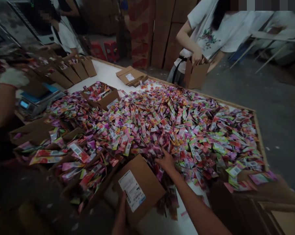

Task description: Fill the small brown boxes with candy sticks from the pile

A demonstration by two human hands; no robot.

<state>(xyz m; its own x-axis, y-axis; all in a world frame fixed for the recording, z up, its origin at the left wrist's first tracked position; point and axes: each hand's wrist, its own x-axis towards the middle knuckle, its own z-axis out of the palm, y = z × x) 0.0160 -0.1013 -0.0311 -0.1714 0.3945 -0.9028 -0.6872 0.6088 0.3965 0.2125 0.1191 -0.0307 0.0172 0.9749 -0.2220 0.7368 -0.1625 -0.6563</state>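
Observation:
My left hand [123, 210] grips a brown cardboard box [151, 182] by its lower left side, next to a white printed label [132, 191]. The box is tilted, its labelled side facing me and its opening turned toward the pile. My right hand [166, 161] reaches past the box's right edge into a large heap of small colourful packets [159, 124]. Its thumb and index finger are stretched apart at the heap's near edge; the other fingers are partly hidden. No packet shows clearly in that hand.
Filled cartons [88, 176] stand at my left, and another packet-filled box [103, 98] sits behind the heap. Flattened cardboard [130, 75] lies at the far edge. A scale [37, 101] is near a gloved hand [14, 78]. Across the table, a person holds a box [197, 73].

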